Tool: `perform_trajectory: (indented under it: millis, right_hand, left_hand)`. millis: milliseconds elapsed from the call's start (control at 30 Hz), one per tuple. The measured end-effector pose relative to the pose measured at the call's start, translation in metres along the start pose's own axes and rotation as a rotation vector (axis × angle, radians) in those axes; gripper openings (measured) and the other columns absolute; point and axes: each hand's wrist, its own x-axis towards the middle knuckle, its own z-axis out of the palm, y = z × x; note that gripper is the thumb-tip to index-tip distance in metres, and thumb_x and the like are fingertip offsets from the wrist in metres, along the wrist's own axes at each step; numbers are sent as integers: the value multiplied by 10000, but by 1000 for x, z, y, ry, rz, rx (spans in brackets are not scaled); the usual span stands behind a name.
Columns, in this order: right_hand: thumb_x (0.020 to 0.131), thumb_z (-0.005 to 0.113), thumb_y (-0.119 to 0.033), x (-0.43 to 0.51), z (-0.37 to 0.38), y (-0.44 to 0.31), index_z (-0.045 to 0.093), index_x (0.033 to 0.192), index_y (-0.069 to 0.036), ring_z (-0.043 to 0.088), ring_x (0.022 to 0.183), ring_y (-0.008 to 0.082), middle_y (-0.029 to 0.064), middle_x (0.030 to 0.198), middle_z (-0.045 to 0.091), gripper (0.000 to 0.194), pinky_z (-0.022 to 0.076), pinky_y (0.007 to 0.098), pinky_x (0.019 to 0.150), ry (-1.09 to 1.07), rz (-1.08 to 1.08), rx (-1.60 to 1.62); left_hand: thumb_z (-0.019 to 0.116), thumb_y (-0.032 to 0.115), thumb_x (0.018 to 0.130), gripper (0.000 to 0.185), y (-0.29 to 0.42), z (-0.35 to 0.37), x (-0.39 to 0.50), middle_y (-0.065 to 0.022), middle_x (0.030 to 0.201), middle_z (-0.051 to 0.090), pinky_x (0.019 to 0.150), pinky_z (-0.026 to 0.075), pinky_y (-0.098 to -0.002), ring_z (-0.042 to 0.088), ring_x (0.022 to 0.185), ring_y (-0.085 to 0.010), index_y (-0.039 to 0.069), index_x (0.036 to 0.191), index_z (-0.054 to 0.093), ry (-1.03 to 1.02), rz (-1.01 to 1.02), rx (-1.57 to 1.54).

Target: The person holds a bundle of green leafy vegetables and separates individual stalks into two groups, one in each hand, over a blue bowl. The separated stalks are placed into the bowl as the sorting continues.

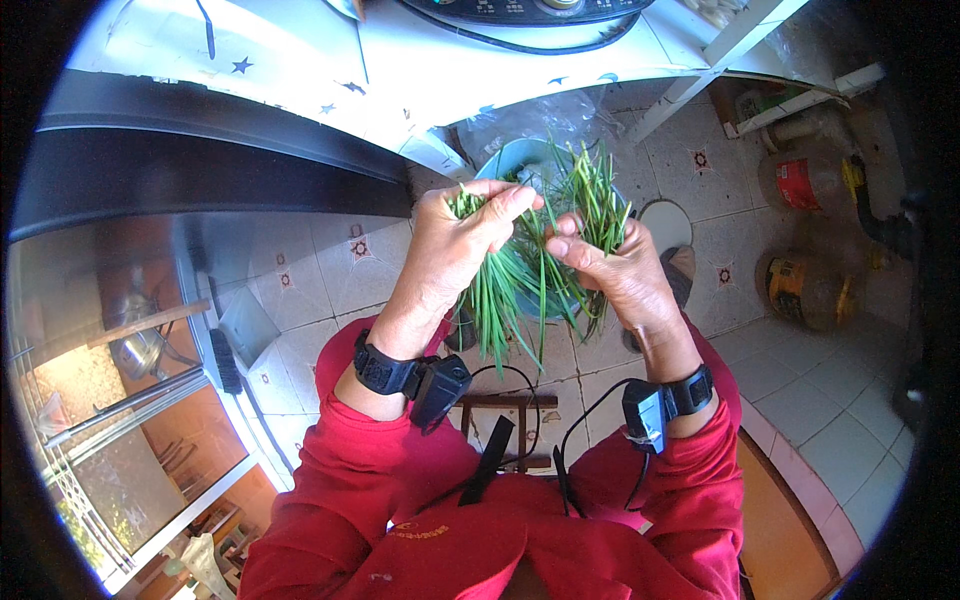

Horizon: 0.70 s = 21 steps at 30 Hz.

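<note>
My left hand (469,229) is closed around a bunch of chives (499,300), its cut ends showing above the thumb and its long green leaves hanging below. Between that thumb and forefinger, the tips are pinched close together. My right hand (611,262) grips a second bunch of chives (598,191), with thumb and forefinger near some loose blades between the hands. Under both hands stands a light blue bin (517,154), partly covered by the leaves. Something white and crumpled is inside it.
A white counter (300,82) with a black appliance (525,15) lies ahead. White posts (675,94) support it. Large plastic bottles (806,289) are at right. A dustpan (244,326) and broom head (225,361) are at left. A wooden stool (517,405) shows between my legs.
</note>
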Motion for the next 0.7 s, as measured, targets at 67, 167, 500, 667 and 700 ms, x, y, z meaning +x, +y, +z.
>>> perform_trajectory:
  millis: [67, 167, 500, 667, 700]
  right_hand:
    - [760, 725, -95, 0, 1, 0, 626, 906, -34, 571, 702, 67, 1, 792, 630, 186, 465, 197, 639, 3, -1, -2]
    - [761, 723, -90, 0, 2, 0, 629, 879, -35, 570, 721, 60, -6, 812, 631, 160, 473, 205, 658, 25, 11, -61]
    - [780, 636, -121, 0, 2, -2, 568, 777, -71, 453, 660, 23, -78, 714, 524, 85, 389, 199, 609, 20, -44, -210]
    - [771, 621, -130, 0, 3, -4, 561, 784, -72, 444, 657, 24, -77, 719, 518, 84, 381, 195, 610, 45, -29, -183]
    - [771, 623, -139, 0, 3, -3, 562, 792, -73, 442, 649, 24, -78, 718, 517, 92, 377, 195, 599, 53, -21, -190]
  left_hand:
    - [630, 216, 851, 238, -1, 0, 0, 55, 615, 481, 476, 288, -190, 378, 532, -30, -19, 880, 652, -5, -8, -11]
    - [639, 194, 851, 250, -3, 0, -1, 56, 622, 491, 475, 296, -176, 395, 536, -20, -48, 915, 639, -16, -25, -30]
    - [608, 185, 871, 218, -7, 5, -5, 43, 644, 515, 483, 304, -177, 396, 549, -22, -28, 907, 638, -56, 14, 14]
    - [594, 209, 875, 223, -9, 9, -5, 54, 581, 448, 464, 280, -200, 364, 519, -33, -4, 824, 638, -27, 59, 14]
    - [594, 211, 875, 221, -9, 10, -5, 55, 579, 446, 464, 279, -200, 361, 517, -33, 1, 822, 637, -23, 69, 27]
